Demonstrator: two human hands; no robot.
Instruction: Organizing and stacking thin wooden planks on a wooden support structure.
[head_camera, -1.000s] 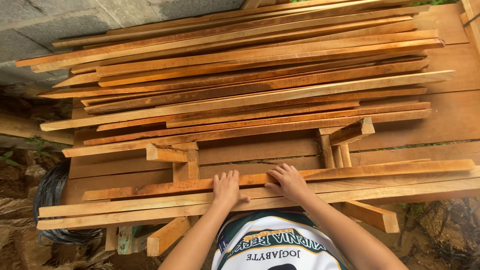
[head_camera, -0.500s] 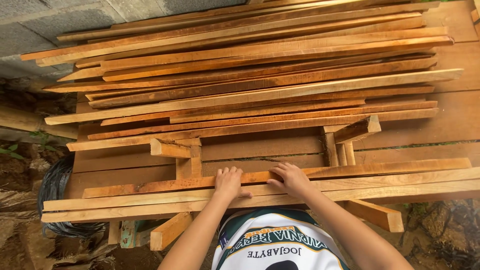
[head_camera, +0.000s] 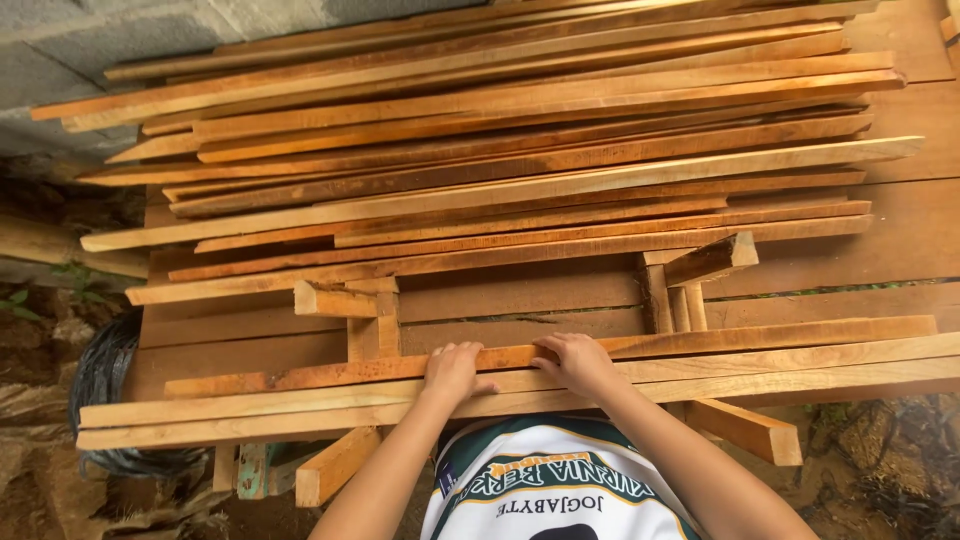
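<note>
Here, both of my hands rest on the reddish-brown wooden strip (head_camera: 560, 352) that lies lengthwise across the near edge of the counter (head_camera: 900, 240). My left hand (head_camera: 455, 372) lies over it with fingers curled onto its far edge and the thumb spread on the pale strip (head_camera: 250, 410) just in front; this grip looks folded over the strip, though not lifting it. My right hand (head_camera: 578, 364) sits just beside the left, fingers bent over the same far edge, likewise clamped loosely on the strip. The strip lies flat, touching the two pale strips nearest my body, and rests over two short cross blocks (head_camera: 372, 325). Beyond a bare band of the counter lies the large stack of long strips (head_camera: 500, 150), fanned and overlapping, reaching toward the grey block wall (head_camera: 90, 50). As a judgement, the sorting is at an early point: three strips lie apart at the near side, the one in hand is still being set, and the great bulk of the stack is untouched. A dark coil (head_camera: 100, 380) hangs below left.
</note>
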